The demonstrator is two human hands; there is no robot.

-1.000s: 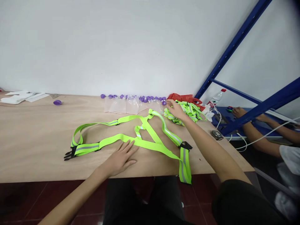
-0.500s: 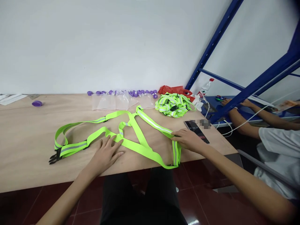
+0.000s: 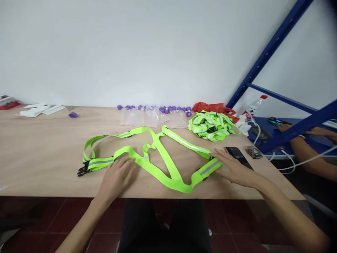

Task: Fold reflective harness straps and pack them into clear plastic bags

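Neon strap harness point(image 3: 167, 160) sprawled across worktop point(image 3: 52, 154). Left hand point(image 3: 116, 176) fingers half-curled against near strap, right hand point(image 3: 235, 170) fingers slightly bent over right-end loop. Can't tell if either's gripping tbh.

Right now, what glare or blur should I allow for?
Head view: right forearm smeared towards the lower-right; head view: bright white sheen along the yellow-green harness's far-right reflective strip; head view: phone digits too soft to read surely.

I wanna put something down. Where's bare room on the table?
There's room on the table, left of the green harness, in front of the purple piece. Behind the harness is crowded: clear bags, strap pile and red plastic.
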